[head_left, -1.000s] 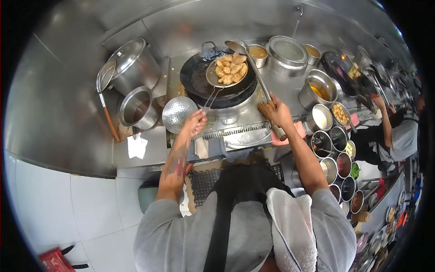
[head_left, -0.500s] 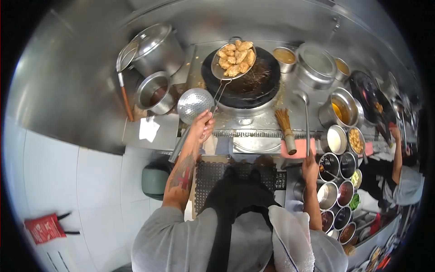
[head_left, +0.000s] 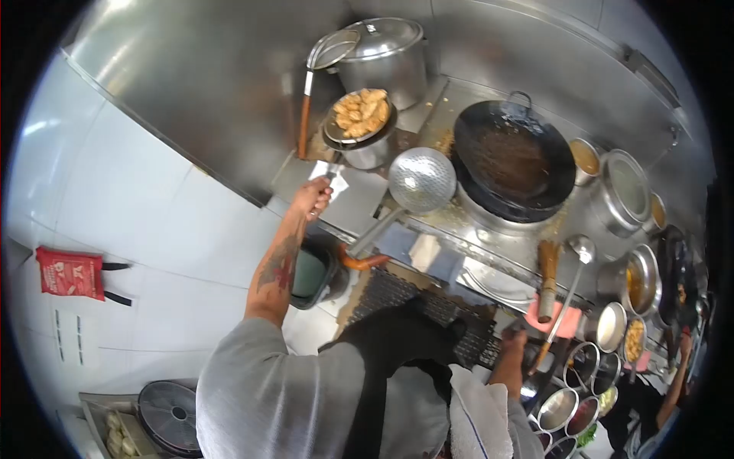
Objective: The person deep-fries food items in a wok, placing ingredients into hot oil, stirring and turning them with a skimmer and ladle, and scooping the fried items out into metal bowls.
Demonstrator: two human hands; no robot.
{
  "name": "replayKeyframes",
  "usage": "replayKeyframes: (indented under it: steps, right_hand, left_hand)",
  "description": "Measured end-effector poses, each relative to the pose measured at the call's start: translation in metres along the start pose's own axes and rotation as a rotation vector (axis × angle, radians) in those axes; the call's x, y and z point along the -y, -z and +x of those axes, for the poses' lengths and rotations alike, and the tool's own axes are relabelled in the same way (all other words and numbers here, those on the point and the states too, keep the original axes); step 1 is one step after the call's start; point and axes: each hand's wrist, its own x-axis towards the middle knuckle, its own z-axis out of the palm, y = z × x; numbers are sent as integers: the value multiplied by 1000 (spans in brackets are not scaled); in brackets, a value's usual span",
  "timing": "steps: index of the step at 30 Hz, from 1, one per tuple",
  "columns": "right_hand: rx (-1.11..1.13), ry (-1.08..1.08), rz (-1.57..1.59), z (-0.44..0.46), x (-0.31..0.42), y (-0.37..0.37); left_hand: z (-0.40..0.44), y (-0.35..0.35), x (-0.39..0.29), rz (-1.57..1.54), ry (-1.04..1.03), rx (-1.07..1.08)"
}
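Observation:
My left hand (head_left: pixel 312 197) is closed round the handle of a wire strainer that holds golden fried pieces (head_left: pixel 361 113). The strainer is over a steel pot (head_left: pixel 370 153), its rim partly hidden. My right hand (head_left: pixel 514 342) is low, beside the wooden handle end of a ladle (head_left: pixel 581 249); its fingers are dark and unclear, and no grip on the handle is visible. A black wok (head_left: pixel 514 157) with dark oil sits on the burner. Left of it lies a perforated skimmer (head_left: pixel 422 180). A bamboo brush (head_left: pixel 548 279) rests near a pink cloth (head_left: pixel 562 317).
Behind the pot stand a lidded stockpot (head_left: pixel 386 57) and a wooden-handled strainer (head_left: pixel 304 118). Steel containers (head_left: pixel 558 409) crowd the right. A green-lined bin (head_left: pixel 310 271) is below the counter. Another person's arm (head_left: pixel 674 375) shows at far right.
The strainer with the fried pieces has moved left from over the wok to over the pot. The view has turned left. My right hand has moved down from the ladle handle.

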Motion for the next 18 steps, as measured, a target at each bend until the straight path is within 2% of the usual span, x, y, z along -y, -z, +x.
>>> replayKeyframes:
  steps: [1, 2, 3, 4, 6, 8, 9, 11, 13, 14, 15, 16, 17, 18]
  right_hand:
    - [83, 8, 88, 35, -3, 4]
    - [-42, 72, 287, 11, 6, -32]
    - [33, 165, 395, 23, 5, -42]
    - [24, 147, 409, 29, -1, -54]
    - [-42, 169, 492, 19, -6, -54]
    - [-108, 227, 573, 11, 5, -53]
    - [-136, 281, 542, 13, -2, -39]
    - [-211, 355, 517, 5, -27, -18]
    - [-604, 245, 86, -25, -45, -1]
    - [-538, 235, -48, -16, -64, 21]
    - [-481, 219, -180, -19, -75, 50]
    - [-440, 110, -124, -62, -88, 38]
    - [-339, 92, -396, -101, -96, 21]
    - [-311, 68, -492, -143, -106, -2]
  left_hand:
    - [12, 12, -4, 53, 35, 56]
    - [17, 20, -4, 22, 80, 58]
    - [20, 26, 0, -12, 130, 63]
    - [22, 32, -1, -250, 204, -25]
    - [23, 37, -3, -237, 213, -117]
    - [71, 87, 23, -161, 232, -244]
    - [98, 111, 34, -151, 261, -238]
    - [163, 137, 53, 1022, -89, -286]
    - [239, 174, 87, 1443, -659, -563]
    - [240, 145, 77, 1351, -565, -700]
    - [260, 147, 81, 1438, -656, -748]
    - [272, 149, 81, 1404, -683, -572]
    - [283, 147, 84, 1439, -608, -646]
    - [288, 146, 87, 1461, -688, -609]
